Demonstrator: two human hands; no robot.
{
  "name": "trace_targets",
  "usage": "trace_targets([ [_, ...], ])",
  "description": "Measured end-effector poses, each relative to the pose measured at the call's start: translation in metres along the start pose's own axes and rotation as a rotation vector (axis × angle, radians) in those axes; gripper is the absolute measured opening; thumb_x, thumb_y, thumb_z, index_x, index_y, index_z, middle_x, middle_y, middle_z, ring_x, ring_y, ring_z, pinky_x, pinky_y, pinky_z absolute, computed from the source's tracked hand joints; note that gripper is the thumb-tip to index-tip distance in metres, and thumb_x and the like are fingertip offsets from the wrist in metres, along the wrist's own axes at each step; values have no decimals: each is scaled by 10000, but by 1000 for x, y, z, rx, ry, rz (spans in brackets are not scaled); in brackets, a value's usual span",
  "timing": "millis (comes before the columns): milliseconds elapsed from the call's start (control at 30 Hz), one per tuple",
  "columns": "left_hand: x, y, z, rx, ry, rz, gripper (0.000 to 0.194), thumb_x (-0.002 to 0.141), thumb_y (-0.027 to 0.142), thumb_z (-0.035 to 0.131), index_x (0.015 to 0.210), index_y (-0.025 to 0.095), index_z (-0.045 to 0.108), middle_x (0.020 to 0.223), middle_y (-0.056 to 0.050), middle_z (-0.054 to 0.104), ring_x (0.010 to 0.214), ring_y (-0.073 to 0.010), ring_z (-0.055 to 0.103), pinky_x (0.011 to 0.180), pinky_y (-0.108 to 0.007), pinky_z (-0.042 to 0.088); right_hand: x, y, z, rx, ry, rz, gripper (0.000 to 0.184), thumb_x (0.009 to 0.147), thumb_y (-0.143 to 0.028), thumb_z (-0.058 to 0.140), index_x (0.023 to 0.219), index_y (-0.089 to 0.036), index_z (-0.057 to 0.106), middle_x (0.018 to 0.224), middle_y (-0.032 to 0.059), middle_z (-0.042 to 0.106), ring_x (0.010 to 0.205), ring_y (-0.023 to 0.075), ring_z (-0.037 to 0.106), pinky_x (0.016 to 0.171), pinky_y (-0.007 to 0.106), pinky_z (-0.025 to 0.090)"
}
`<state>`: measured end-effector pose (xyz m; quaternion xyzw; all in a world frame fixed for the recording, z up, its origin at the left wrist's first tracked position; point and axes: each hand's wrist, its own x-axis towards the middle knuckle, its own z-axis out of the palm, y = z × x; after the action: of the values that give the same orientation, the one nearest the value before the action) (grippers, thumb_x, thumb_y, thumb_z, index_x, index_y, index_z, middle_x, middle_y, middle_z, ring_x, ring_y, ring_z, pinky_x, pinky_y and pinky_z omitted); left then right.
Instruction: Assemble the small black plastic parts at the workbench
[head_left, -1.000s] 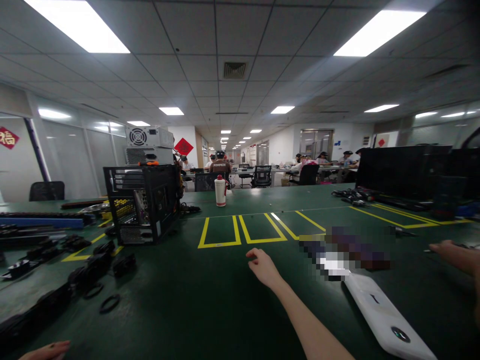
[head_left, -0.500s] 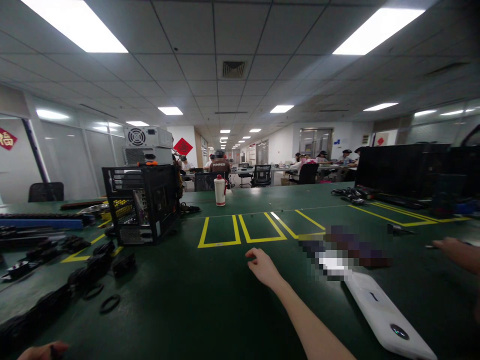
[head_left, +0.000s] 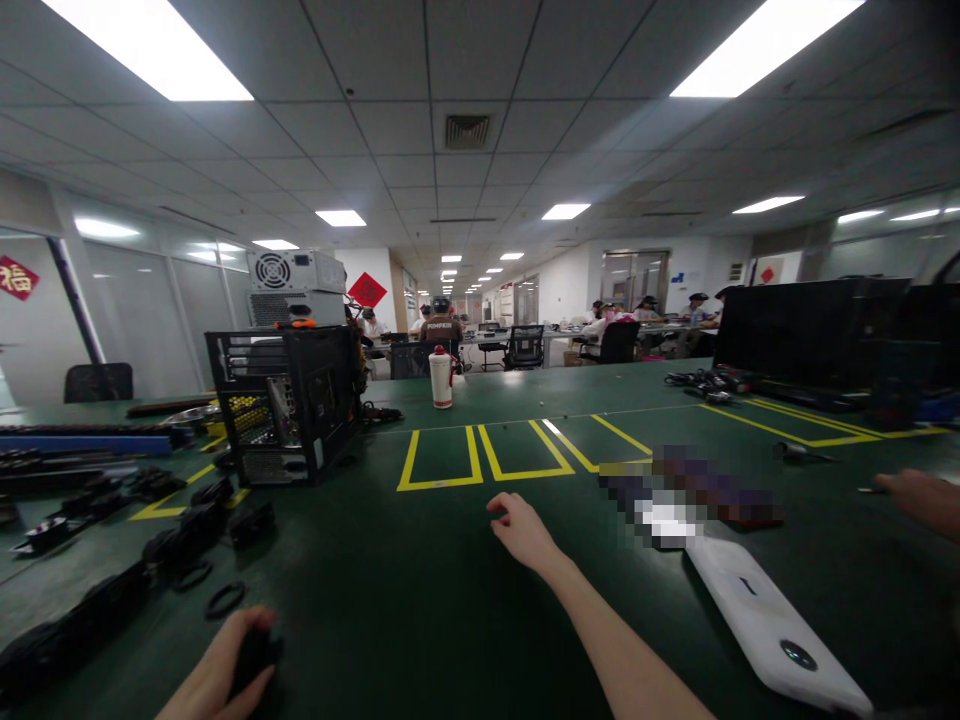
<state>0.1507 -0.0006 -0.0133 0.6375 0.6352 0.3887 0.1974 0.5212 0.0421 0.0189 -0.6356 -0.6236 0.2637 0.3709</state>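
Observation:
My left hand (head_left: 221,670) is at the bottom left, thumb and fingers closed around a small black object (head_left: 253,655). Its exact kind is hard to make out in the dark. Two black rings lie just beyond that hand; the nearer black ring (head_left: 225,600) is beside my fingers. My right hand (head_left: 523,532) rests on the green table (head_left: 390,600), fingers loosely bent and apart, with nothing visible in them. Just past it are yellow tape outlines (head_left: 529,472) on the tabletop.
A black computer case (head_left: 289,405) stands at the left, near rows of black parts (head_left: 82,620). A white cup (head_left: 442,378) stands farther back. To the right are a long white device (head_left: 772,625), a monitor (head_left: 810,335) and another person's hand (head_left: 919,505).
My left hand has come up and right from the bottom left corner, bringing the black object into fuller view. My right hand stays nearly still.

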Motion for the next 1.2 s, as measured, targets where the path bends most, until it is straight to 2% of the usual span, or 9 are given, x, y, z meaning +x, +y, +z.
trace_targets([
  [100,18,24,41,-26,-93,186,304,566,335,521,855,357,426,876,99,551,936,-189,493,896,-329,357,-1,1,0,13,-2,0,279,696,-136,478,955,-214,548,1051,34,503,856,153,555,734,287,465],
  [267,51,91,112,-80,-398,283,341,626,248,490,961,229,432,1002,-25,485,920,-217,490,821,-342,386,0,7,5,12,-6,-33,268,691,-152,489,940,-220,557,1035,30,524,831,151,561,710,274,463],
  [367,65,123,159,-73,-394,411,344,611,164,479,951,167,430,989,-76,462,926,-217,471,836,-346,365,4,11,14,18,-3,-110,269,703,-191,487,962,-209,557,1009,37,546,820,150,563,722,273,446],
  [500,71,139,203,-121,-365,459,352,599,77,455,944,143,435,983,-98,458,928,-209,464,856,-361,349,11,16,23,60,-24,-189,255,740,-248,453,959,-181,565,927,44,596,824,154,565,735,270,425],
  [567,70,138,210,-196,-382,486,384,619,85,463,998,147,435,1040,-109,445,983,-216,447,892,-370,328,15,17,24,98,-36,-186,253,751,-274,439,940,-171,572,898,47,610,818,158,568,723,272,425],
  [667,69,135,208,-333,-407,474,524,627,111,485,1136,144,361,1197,-133,364,1148,-233,337,988,-376,231,19,20,25,182,-40,-157,257,737,-296,462,914,-156,584,905,54,618,840,165,568,744,280,424],
  [800,72,134,199,-517,-539,281,796,549,70,508,1257,151,156,1343,-146,191,1262,-230,155,1033,-367,147,23,22,26,354,-66,-82,254,673,-248,542,901,-141,581,904,53,623,844,164,574,755,281,429],
  [967,80,131,195,-865,-613,18,674,597,76,392,1235,186,205,1347,-101,244,1253,-178,214,1019,-335,209,23,21,26,534,-110,-56,280,598,-179,604,871,-136,559,869,41,620,807,153,584,747,281,437],
  [1200,84,122,187,-933,-701,30,535,656,83,491,1155,210,349,1331,-78,285,1240,-170,245,1014,-322,230,16,11,19,500,-92,0,322,674,-256,552,970,-129,545,949,72,601,875,165,563,781,298,426],
])
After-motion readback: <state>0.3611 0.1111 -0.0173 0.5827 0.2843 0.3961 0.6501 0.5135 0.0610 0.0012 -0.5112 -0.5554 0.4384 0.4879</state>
